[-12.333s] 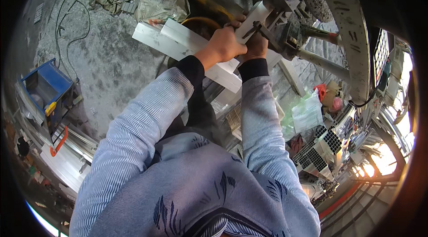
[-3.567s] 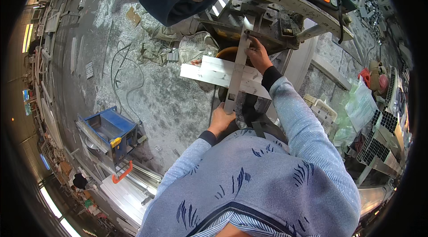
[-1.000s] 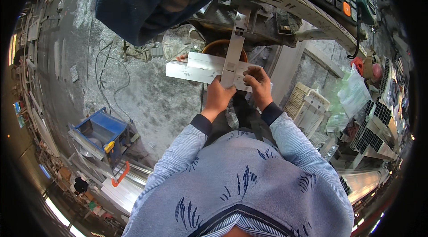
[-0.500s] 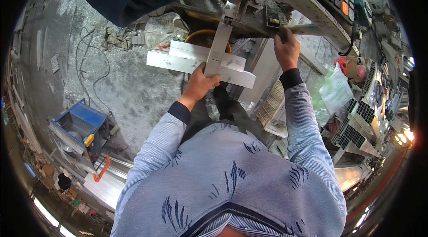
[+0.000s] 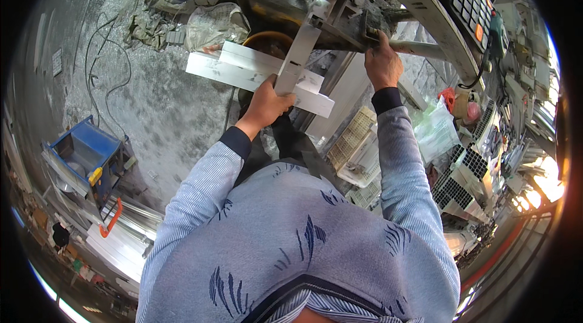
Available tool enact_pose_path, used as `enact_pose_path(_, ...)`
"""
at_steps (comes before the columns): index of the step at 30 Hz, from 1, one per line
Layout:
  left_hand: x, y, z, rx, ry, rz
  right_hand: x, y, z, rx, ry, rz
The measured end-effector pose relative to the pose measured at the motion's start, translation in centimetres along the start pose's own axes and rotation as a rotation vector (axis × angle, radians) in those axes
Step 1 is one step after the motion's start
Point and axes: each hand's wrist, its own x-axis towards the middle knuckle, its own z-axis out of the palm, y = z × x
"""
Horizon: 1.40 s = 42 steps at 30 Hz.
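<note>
My left hand [image 5: 266, 105] is closed round the near end of a flat silver metal bar [image 5: 299, 58]. The bar's far end sits in the metal jaw [image 5: 322, 8] of a machine. Beneath the bar, two pale flat metal strips [image 5: 234, 74] lie crosswise, side by side and offset; what carries them is hidden. My right hand [image 5: 385, 65] is closed at the machine, its fingertips against a small dark block [image 5: 368, 30]. Its curled fingers hide whatever lies inside the grip.
A thick pale machine beam [image 5: 419, 10] with a keypad [image 5: 472, 4] rises at the far right. A yellow-rimmed bucket [image 5: 267, 40] stands behind the strips. Beige plastic crates [image 5: 352, 140] lie near my legs. To the left are a blue metal stand [image 5: 91, 150] and a cable [image 5: 109, 89].
The whole view has shifted a little. My right hand has moved in closer to the dark block, its fingertips now against it. My left hand keeps its hold on the bar.
</note>
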Motion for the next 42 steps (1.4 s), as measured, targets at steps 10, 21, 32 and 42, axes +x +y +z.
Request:
enact_pose_path(10, 0.1, -0.3, 0.2, 0.002, 0.018, 0.056, 0.6, 0.2, -1.9, -0.234, -0.159, -0.139)
enact_pose_path(21, 0.4, -0.4, 0.3, 0.018, 0.046, 0.08, -3.5, -7.2, 2.3, 0.875, -0.222, 0.059)
enact_pose_path(32, 1.1, -1.4, 0.3, 0.155, 0.091, 0.113, -1.7, -15.0, 3.4, 1.61, -0.622, 0.544)
enact_pose_path(42, 1.2, -1.5, 0.4, 0.244, 0.126, 0.145, -1.8, -14.9, 4.7, 1.806, -0.629, 0.462)
